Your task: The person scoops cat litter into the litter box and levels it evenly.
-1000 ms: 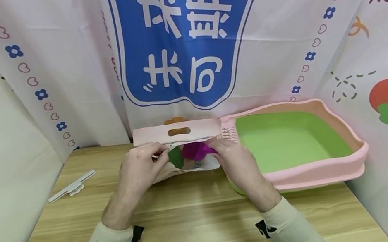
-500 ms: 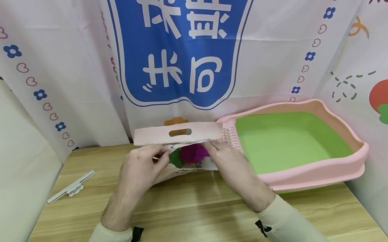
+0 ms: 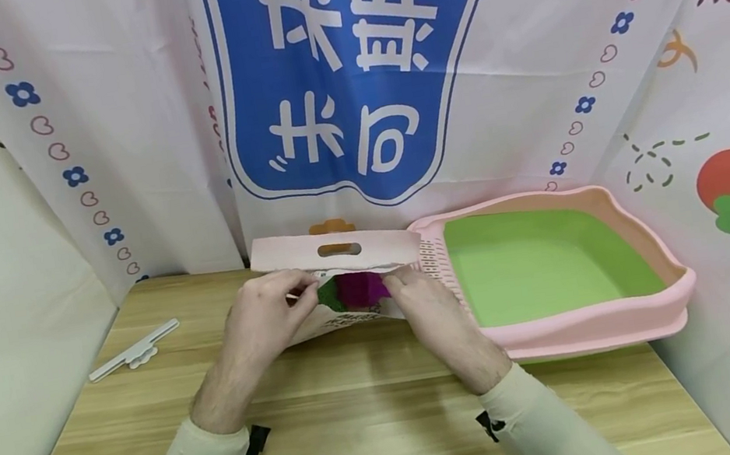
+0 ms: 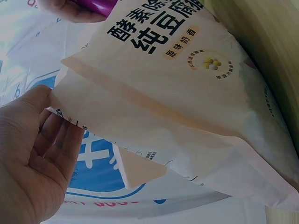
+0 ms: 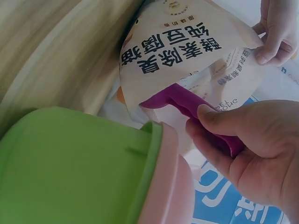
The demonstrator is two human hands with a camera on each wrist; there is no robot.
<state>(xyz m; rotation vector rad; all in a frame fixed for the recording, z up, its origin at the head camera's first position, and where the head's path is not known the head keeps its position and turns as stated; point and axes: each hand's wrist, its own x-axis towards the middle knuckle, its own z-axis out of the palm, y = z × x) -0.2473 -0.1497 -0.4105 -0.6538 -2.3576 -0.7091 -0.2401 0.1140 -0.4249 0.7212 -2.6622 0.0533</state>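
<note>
A cream paper bag of tofu cat litter with black printing stands upright on the table, its mouth spread. My left hand pinches the bag's left edge between thumb and fingers. My right hand grips the handle of a purple scoop. The scoop's head is inside the bag, mostly hidden in the right wrist view. In the head view, green contents show beside the purple head. Whether the scoop carries anything cannot be told.
To the right of the bag stands a litter box with a pink rim and green floor. A white bag clip lies at the table's left. The bag's flap with a handle hole stands behind its mouth. Printed cloth hangs behind.
My right hand has moved slightly left and pushed the purple scoop deeper into the bag. The left hand keeps its hold on the bag's edge.
</note>
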